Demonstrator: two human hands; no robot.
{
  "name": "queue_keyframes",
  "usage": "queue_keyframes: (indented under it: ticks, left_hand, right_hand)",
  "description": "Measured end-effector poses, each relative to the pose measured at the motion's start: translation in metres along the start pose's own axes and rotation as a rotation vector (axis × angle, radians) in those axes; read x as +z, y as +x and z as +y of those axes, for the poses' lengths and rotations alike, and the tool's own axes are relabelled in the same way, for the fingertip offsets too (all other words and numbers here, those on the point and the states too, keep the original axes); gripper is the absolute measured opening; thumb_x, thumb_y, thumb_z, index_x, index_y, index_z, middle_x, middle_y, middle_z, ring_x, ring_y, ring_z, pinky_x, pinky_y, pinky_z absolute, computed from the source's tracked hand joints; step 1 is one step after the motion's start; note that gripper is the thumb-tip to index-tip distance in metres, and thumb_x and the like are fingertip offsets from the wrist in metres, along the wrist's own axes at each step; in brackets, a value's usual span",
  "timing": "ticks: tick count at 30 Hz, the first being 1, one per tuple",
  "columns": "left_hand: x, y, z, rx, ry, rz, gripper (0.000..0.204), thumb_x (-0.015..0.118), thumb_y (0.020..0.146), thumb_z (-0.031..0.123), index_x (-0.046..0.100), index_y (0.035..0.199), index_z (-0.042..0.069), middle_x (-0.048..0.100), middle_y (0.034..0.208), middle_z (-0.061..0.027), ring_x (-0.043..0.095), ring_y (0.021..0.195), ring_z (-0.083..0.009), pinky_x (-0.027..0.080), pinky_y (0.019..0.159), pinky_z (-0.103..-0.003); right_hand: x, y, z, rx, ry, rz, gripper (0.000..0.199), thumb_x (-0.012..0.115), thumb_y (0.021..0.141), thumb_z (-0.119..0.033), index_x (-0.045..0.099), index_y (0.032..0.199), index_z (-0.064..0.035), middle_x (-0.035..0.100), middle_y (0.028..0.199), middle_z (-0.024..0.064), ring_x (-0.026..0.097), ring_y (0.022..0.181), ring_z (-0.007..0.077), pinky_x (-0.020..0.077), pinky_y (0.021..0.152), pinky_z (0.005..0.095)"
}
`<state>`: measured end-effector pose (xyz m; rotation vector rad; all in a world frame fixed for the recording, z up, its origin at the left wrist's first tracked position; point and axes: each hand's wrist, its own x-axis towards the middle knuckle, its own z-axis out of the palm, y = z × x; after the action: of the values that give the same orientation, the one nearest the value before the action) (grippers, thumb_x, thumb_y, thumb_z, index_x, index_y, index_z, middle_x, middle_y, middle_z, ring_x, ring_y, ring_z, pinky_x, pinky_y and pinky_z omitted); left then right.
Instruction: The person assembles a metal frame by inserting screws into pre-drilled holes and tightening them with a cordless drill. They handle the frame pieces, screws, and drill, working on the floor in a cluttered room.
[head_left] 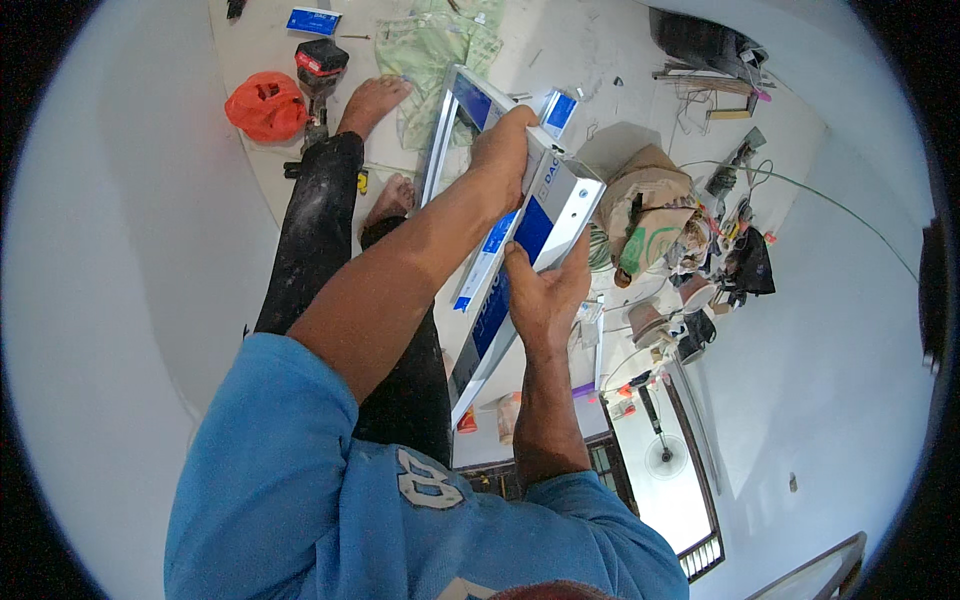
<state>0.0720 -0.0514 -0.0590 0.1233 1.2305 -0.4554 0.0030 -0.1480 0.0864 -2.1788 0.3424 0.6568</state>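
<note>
The floor [560, 50] is pale and hard, scattered with loose gear, and the person stands barefoot on it, one foot [372, 100] close under the work. That is the main hazard as I judge it: the long metal frame [520, 235] is held up above the feet, and if it slips, a corner or a cut edge would land on bare toes.

The frame is a light aluminium section, silvery and smooth, with blue protective film over parts of its face. Its edges look thin and squared, so a sliding palm could be cut. It runs slanting from upper left to lower right in the view, in front of the person's dark trousers.

The left hand [505, 150] has its grip closed over the upper part of the frame, fingers wrapped across the top edge. The right hand [545, 295] is clamped on the lower stretch, thumb on the blue film; the slick film could let that hold creep.

A brown paper sack [645, 205], crumpled and soft, sits beside tangled cables. An orange plastic bag [265, 105] and a red-and-black power drill [320, 65] lie near the foot, easy to trip on.
</note>
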Motion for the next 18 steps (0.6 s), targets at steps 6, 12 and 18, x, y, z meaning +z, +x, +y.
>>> queue_keyframes:
  ticks: [6,12,18]
  left_hand:
    - [0.002,0.003,-0.001,0.020,-0.060,0.026,0.059,0.071,0.087,0.026,0.062,0.135,-0.009,0.071,0.112,-0.0213,0.074,0.091,-0.0337,0.061,0.080,-0.050]
    - [0.003,0.006,0.005,-0.061,0.007,0.042,0.051,0.067,0.089,0.038,0.063,0.125,0.002,0.070,0.103,-0.0170,0.070,0.084,-0.0333,0.057,0.080,-0.051]
    - [0.000,0.004,0.006,-0.078,-0.001,0.037,0.059,0.070,0.088,0.032,0.063,0.134,-0.004,0.072,0.116,-0.0222,0.073,0.089,-0.0352,0.058,0.080,-0.053]
  right_hand:
    - [-0.010,0.000,0.003,-0.009,-0.068,-0.042,0.069,0.076,0.081,0.001,0.052,0.145,0.0061,0.064,0.127,0.0238,0.065,0.122,0.0353,0.0504,0.110,0.0479]
    - [-0.003,0.000,0.000,-0.041,0.027,-0.004,0.070,0.075,0.080,0.001,0.051,0.146,0.0071,0.064,0.128,0.0231,0.066,0.120,0.0336,0.0508,0.110,0.0462]
    - [-0.002,0.007,0.013,-0.068,0.046,-0.035,0.071,0.076,0.080,0.000,0.051,0.146,0.0070,0.064,0.127,0.0246,0.067,0.120,0.0364,0.0511,0.110,0.0470]
